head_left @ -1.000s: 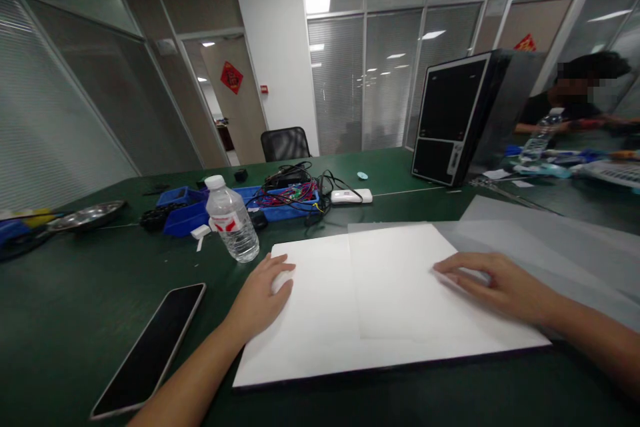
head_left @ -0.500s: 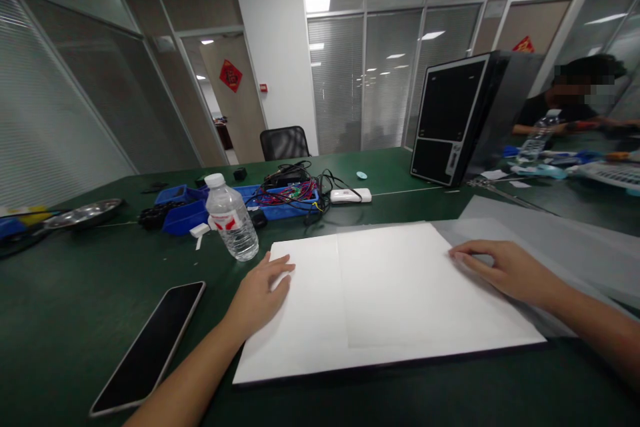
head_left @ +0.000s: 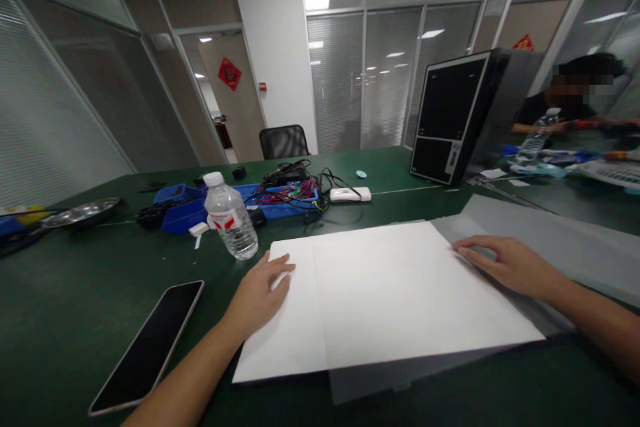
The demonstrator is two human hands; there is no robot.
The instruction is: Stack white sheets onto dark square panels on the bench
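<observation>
A flat white sheet or board (head_left: 295, 347) lies on the green table in front of me. Over most of it spreads a thin translucent sheet (head_left: 380, 380), whose grey front edge hangs past the white edge towards me. My left hand (head_left: 263, 290) rests on the left edge of the white sheet, fingers apart and palm down. At the right edge, the thumb and fingertips of my right hand (head_left: 507, 263) come together in a pinch where the translucent sheet lies; the exact contact is hard to see. A second grey sheet (head_left: 560, 237) extends right of that hand.
A water bottle (head_left: 233, 220) stands just beyond my left hand, and a phone (head_left: 150, 347) lies left of my forearm. Behind are blue trays (head_left: 285, 207) with tangled wires, a white power strip (head_left: 350, 195) and a computer tower (head_left: 450, 120). Another person (head_left: 545, 107) sits at far right.
The translucent sheet has slid left and towards me over the white sheet, its front edge now showing past the white edge. My right hand has shifted slightly right; my left has stayed put.
</observation>
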